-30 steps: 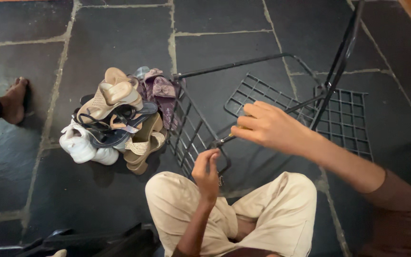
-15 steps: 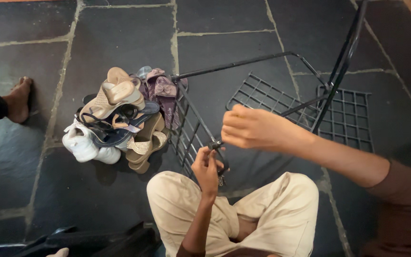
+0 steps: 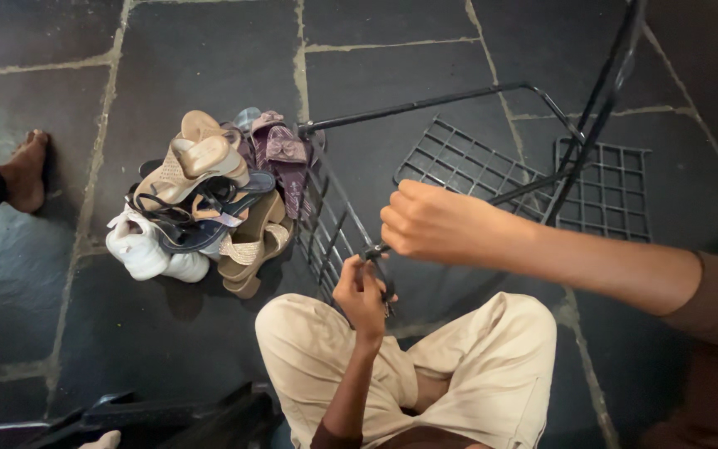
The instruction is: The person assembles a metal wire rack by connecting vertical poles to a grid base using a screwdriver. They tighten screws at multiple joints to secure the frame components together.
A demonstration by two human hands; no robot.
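I sit cross-legged on a dark stone floor with a black metal wire rack (image 3: 467,170) in front of my knees. My right hand (image 3: 430,223) is closed around a thin black rod of the rack near its front corner. Just below it, my left hand (image 3: 361,293) pinches a small part at the same corner of the wire shelf panel (image 3: 330,237). What the left fingers hold is too small to make out. A pile of shoes and sandals (image 3: 205,195) lies to the left of the rack, touching the tilted panel.
Another person's bare foot (image 3: 25,170) and dark trouser leg rest on the floor at the far left. Dark objects (image 3: 168,416) lie by the bottom edge, left of my knee. Grouted joints cross the slate tiles (image 3: 209,50).
My right hand has slid left along the rod toward the rack's front corner, closing in on my left hand. The left hand stayed at the corner.
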